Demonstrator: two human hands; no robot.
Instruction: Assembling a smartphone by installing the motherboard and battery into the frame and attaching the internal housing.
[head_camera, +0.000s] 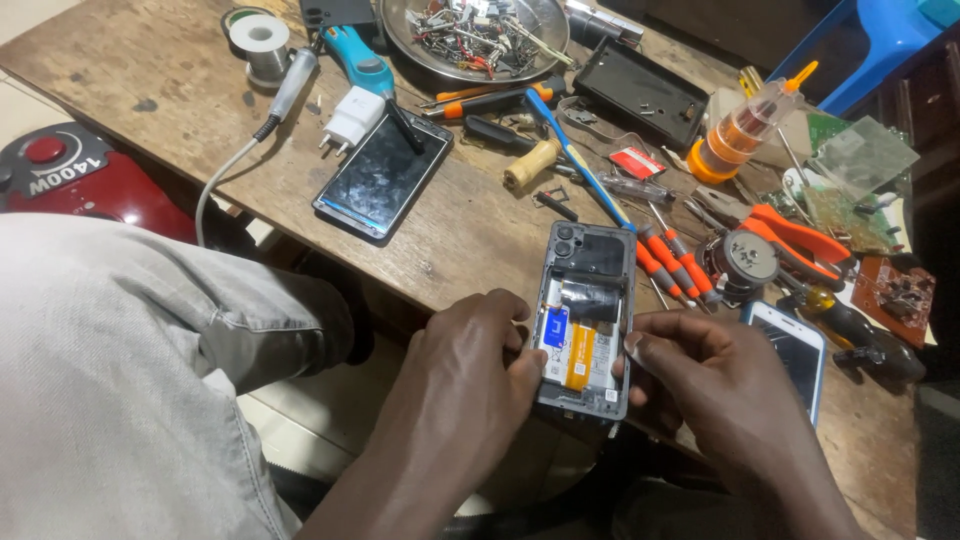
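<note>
From the head camera, the opened phone (584, 318) lies at the near edge of the wooden table (170, 90), its back cover already off — battery, orange flex strip and black shielding are bare. Its parts look to be in place yet, so the work seems only partly through. The left hand (462, 370) clasps the phone's left side, thumb pressed on the inside near the battery. The right hand (720, 385) closes on the right edge, fingertips pinched at the frame; whether a small tool sits between them I cannot tell.

Containers: a round metal dish (474, 35) at the far edge holds a heap of small metal parts and bits — and a black shallow tray (640, 92) beside it holds a few tiny pieces, likely screws.
</note>
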